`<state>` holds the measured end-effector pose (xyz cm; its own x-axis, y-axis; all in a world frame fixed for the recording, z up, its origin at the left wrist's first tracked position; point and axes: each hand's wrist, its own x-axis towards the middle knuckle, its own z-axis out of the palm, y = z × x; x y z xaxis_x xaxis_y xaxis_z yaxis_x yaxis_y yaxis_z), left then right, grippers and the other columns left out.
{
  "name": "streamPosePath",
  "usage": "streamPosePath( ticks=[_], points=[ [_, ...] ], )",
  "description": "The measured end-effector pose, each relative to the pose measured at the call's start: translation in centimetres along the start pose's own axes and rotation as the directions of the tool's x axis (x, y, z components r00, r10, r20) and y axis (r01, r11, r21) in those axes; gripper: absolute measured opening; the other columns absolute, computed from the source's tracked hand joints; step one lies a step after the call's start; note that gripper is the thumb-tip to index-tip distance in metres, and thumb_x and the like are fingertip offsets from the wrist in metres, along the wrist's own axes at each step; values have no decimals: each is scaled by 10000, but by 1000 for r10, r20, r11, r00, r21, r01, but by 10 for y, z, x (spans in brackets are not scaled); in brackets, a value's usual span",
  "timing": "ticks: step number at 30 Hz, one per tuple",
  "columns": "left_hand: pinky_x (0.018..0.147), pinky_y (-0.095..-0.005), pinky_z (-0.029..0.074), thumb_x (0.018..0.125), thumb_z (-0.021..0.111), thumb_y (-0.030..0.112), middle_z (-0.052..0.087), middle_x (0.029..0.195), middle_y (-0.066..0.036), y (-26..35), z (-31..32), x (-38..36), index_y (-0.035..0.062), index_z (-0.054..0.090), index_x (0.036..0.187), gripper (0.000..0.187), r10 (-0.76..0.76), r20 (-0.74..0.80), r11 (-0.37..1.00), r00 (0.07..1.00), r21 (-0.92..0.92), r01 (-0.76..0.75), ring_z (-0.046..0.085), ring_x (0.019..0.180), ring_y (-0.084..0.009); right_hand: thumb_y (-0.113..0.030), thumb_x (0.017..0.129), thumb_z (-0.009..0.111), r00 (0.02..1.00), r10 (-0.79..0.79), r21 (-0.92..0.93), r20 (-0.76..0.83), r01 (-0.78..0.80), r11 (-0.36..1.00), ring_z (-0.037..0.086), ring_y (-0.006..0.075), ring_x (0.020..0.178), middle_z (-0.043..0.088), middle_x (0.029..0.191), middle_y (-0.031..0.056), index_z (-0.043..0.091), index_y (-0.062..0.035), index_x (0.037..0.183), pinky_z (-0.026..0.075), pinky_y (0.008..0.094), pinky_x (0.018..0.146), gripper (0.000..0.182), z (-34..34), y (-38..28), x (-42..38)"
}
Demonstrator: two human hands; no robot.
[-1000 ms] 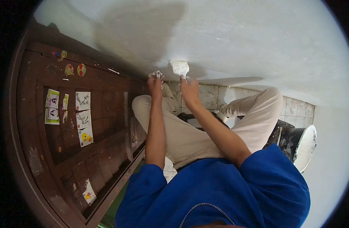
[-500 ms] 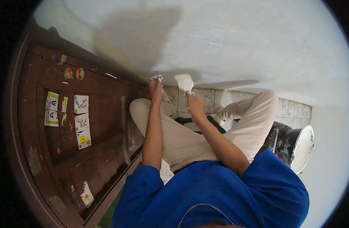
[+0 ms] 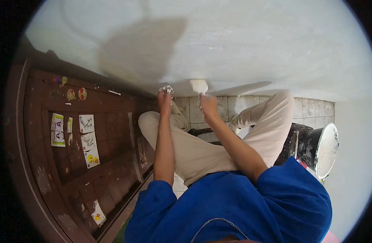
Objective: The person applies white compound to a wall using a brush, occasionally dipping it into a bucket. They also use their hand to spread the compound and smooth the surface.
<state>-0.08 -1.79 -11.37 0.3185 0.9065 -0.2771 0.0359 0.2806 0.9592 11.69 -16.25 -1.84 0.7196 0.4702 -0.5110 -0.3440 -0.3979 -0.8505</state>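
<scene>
My right hand [image 3: 209, 108] is closed round the handle of a putty knife [image 3: 199, 86], its wide flat end coated in white and set at the lower part of the pale wall [image 3: 250, 48]. My left hand [image 3: 165, 99] is closed on a crumpled, white-smeared thing [image 3: 166, 90] near the foot of the wall, to the left of the knife. What that thing is I cannot make out. White smears show on the fingers of both hands.
On the left stands a brown wooden door [image 3: 113, 133] with stickers. At the right is a dark bucket [image 3: 309, 148] with a white-smeared rim. Pale floor tiles [image 3: 220, 108] run along the wall, and my bent legs [image 3: 263, 125] lie between door and bucket.
The putty knife has shifted slightly right along the wall, its blade turned a little. The left hand keeps its hold nearly in place. The view has tilted slightly.
</scene>
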Motion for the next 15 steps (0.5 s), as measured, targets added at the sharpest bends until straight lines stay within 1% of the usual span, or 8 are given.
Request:
streamPosePath(
  ticks=[3,4,6,7,9,10,12,15],
  points=[
    [724,-290,471,882,493,103,627,1011,-43,-3,-3,2,56,593,1098,243,-23,30,1000,999,-8,24,622,879,-152,-282,925,550,995,-102,149,20,98,984,368,71,436,470,550,-16,597,-39,747,271,253,399,304,-10,-30,-6],
    [748,-305,467,891,479,104,620,1034,-40,-2,-4,-1,73,592,1112,250,-26,43,999,999,-22,27,620,899,-160,-271,925,540,991,-128,106,31,124,987,399,95,444,487,550,4,593,-20,733,299,281,414,321,-17,-41,-24],
    [748,-309,469,888,470,101,619,1025,-42,2,-5,-1,71,585,1127,267,-24,25,1000,999,16,23,620,898,-161,-251,927,521,978,-198,14,67,198,980,461,144,460,521,548,45,585,18,704,354,335,446,355,-27,-54,-60],
    [747,-311,469,887,465,100,618,1021,-42,1,-8,-3,71,581,1135,275,-27,9,999,1000,36,27,620,897,-161,-260,927,526,979,-183,2,92,184,983,446,122,458,513,551,30,592,5,724,337,314,434,340,-24,-47,-59],
    [699,-276,475,866,506,114,634,956,-58,2,-4,-5,33,586,1085,247,7,-7,1000,1000,-4,-7,623,839,-146,-278,927,538,979,-146,-22,144,151,988,416,80,453,497,556,-1,604,-21,763,303,273,411,312,-12,-19,-51],
    [676,-258,478,856,527,121,642,923,-66,5,0,-5,15,588,1060,239,31,-13,999,999,-23,-31,624,810,-138,-277,919,537,984,-97,-88,152,111,990,474,125,492,526,572,41,604,3,758,344,306,452,330,-5,-7,-44],
    [649,-255,472,855,523,127,638,901,-71,14,10,-6,12,584,1049,233,7,-92,1000,996,26,-5,616,775,-131,-276,902,536,987,-6,-213,160,41,976,589,215,570,585,605,124,604,50,747,427,373,534,368,14,9,-22],
    [611,-257,461,858,519,135,631,871,-76,34,11,-21,9,575,1041,229,-19,-246,997,969,66,36,593,712,-125,-270,889,576,987,-111,-115,113,124,986,472,123,453,521,539,50,609,13,719,349,302,434,331,50,22,6]
  ],
)
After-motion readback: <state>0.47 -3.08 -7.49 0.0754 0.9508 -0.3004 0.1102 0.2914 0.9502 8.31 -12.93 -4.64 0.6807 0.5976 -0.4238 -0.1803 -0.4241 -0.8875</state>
